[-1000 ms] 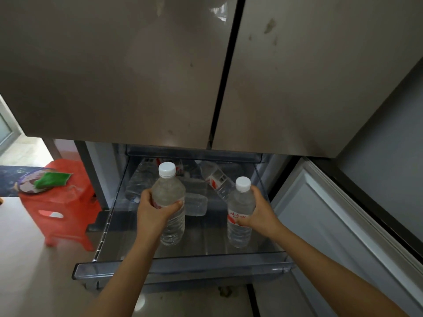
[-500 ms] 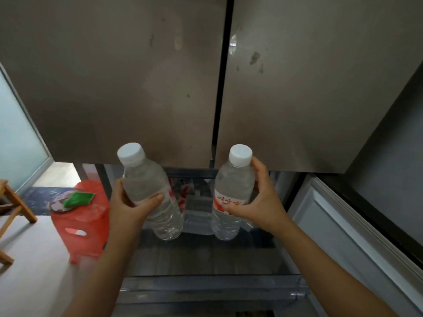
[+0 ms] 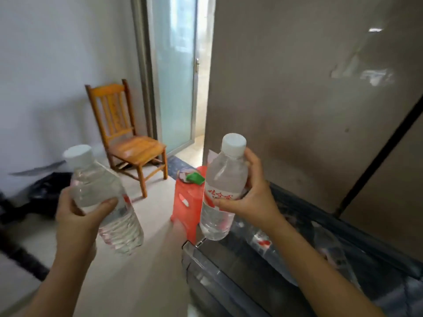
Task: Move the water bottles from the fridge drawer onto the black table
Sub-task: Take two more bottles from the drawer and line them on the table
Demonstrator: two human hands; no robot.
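While left hand (image 3: pixel 75 216) wraps left bottle (image 3: pixel 96 186) mid-body, tilted, and right hand (image 3: pixel 251 200) clasps right bottle (image 3: pixel 225 177) at label, base just over drawer (image 3: pixel 201 255) corner, slick cold plastic may slide down through either grip.

The pale floor (image 3: pixel 142 277) carries a wooden chair (image 3: pixel 131 143), a red plastic stool (image 3: pixel 186 204) and a blurred dark heap (image 3: pixel 45 191) at left, while the open fridge drawer (image 3: pixel 206 261) beside the stool holds lying bottles (image 3: pixel 263 240).

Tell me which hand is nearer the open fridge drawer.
Right. The right hand, gripping a water bottle, is above the fridge drawer at its left edge; the left hand, gripping a second water bottle, is off to the drawer's left, over the floor.
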